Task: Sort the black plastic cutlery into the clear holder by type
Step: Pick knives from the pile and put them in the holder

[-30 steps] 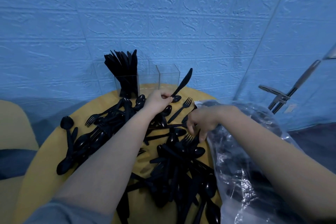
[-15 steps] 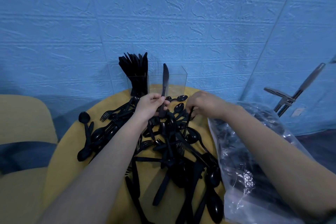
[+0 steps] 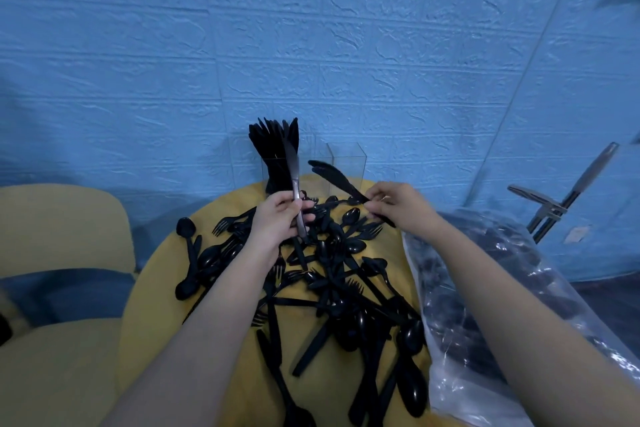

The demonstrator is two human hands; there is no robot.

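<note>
A clear holder [image 3: 346, 163] with compartments stands at the far edge of the round yellow table [image 3: 166, 288]. Its left compartment is packed with upright black knives [image 3: 273, 149]; the right one looks empty. My left hand [image 3: 280, 218] grips a black knife [image 3: 292, 170] upright, blade up, just in front of the holder. My right hand [image 3: 398, 208] pinches a second black knife [image 3: 332, 177] by its handle, blade pointing up and left. A tangled heap of black forks, spoons and knives [image 3: 339, 281] covers the table between my arms.
A clear plastic bag [image 3: 485, 305] holding more black cutlery lies under my right forearm at the table's right side. A yellow chair [image 3: 59, 236] stands at the left. A blue textured wall rises behind, with a metal bracket [image 3: 554, 204] at the right.
My right hand has lifted a knife out of the heap and raised it. My left hand keeps its knife upright, now closer to the holder's left compartment.
</note>
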